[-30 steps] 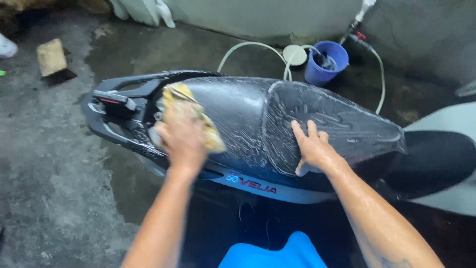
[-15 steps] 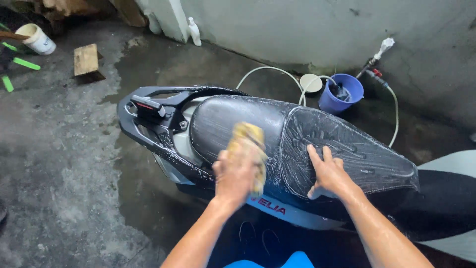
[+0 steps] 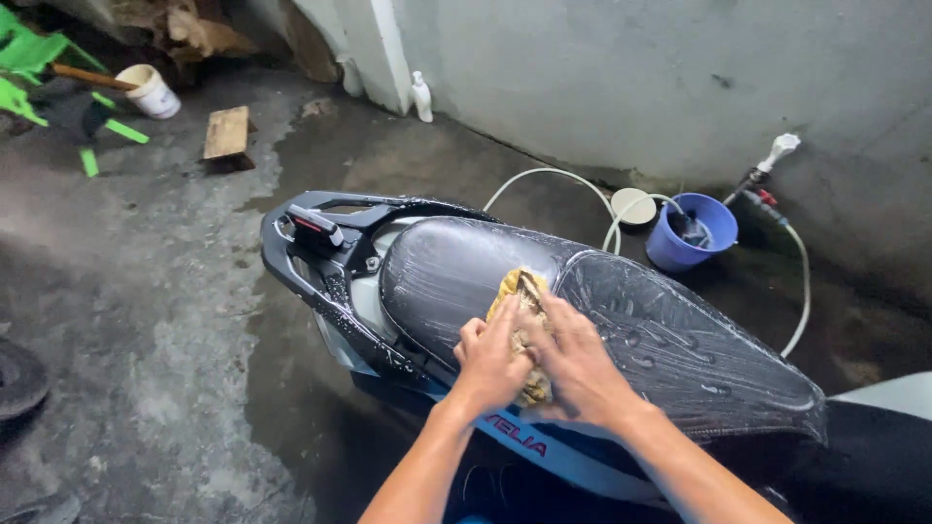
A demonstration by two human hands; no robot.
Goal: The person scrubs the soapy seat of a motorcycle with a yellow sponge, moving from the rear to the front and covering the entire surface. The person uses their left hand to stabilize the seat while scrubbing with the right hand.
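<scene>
The fingers (image 3: 473, 335) of the left hand (image 3: 490, 364) and the right hand (image 3: 573, 361) are both clamping one yellow sponge (image 3: 517, 296), pressing it flat against the soapy black scooter seat (image 3: 621, 325) near the middle step between its two halves. To wash well here, I judge they should be keeping the sponge flat and working it along the seam where suds are collecting. Beyond the hands, one scooter is standing on the wet concrete floor (image 3: 175, 369), with one blue bucket (image 3: 691, 231), one white hose (image 3: 544, 177), one white tub (image 3: 153, 90) and one wooden block (image 3: 228, 133) lying well apart.
</scene>
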